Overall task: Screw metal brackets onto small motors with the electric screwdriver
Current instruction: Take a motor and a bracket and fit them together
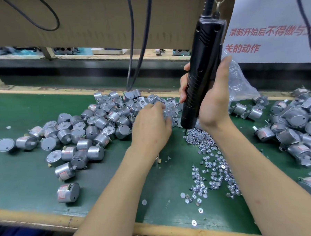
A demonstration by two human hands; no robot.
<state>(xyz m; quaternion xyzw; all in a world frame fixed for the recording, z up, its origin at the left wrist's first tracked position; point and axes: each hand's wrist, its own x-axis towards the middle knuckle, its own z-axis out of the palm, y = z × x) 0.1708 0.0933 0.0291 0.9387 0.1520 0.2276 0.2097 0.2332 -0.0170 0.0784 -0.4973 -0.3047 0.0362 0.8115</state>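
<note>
**Clerk:** Left end of the bench?

**Inspector:** A green mat [28, 178] covers the bench. A loose heap of bare motors [90, 125] lies on its left half. They are round silver cans with red labels, some on their sides and some flat face up. One stray motor [68, 192] lies apart, nearer the front edge.

**Clerk:** The left hand?

**Inspector:** The left hand [151, 127], back upward, reaches to the heap of metal brackets [168, 106]. That heap lies just right of the motors, at the far edge of the mat. The fingertips lie among the brackets and are blurred, so I cannot tell whether they pinch one. Two dark cables [134, 64] hang behind that heap.

**Clerk:** The tool?

**Inspector:** The electric screwdriver [201, 75] is black and tilted, its top leaning right, with a metal clip and a cord at the upper end. The right hand [213, 100] grasps its ribbed lower body, fingers wrapped round the left side and palm against the right. The bit [185, 132] points down at the far end of the spread of screws [207, 151]. I cannot tell whether it touches them or sits just above.

**Clerk:** Right end?

**Inspector:** A clear plastic bag [239, 84] sits behind the right hand, with small metal parts inside. Farther right lies a second heap of motors [295, 125], several with a bracket on them. A white sign [272, 30] with red characters hangs above.
</note>
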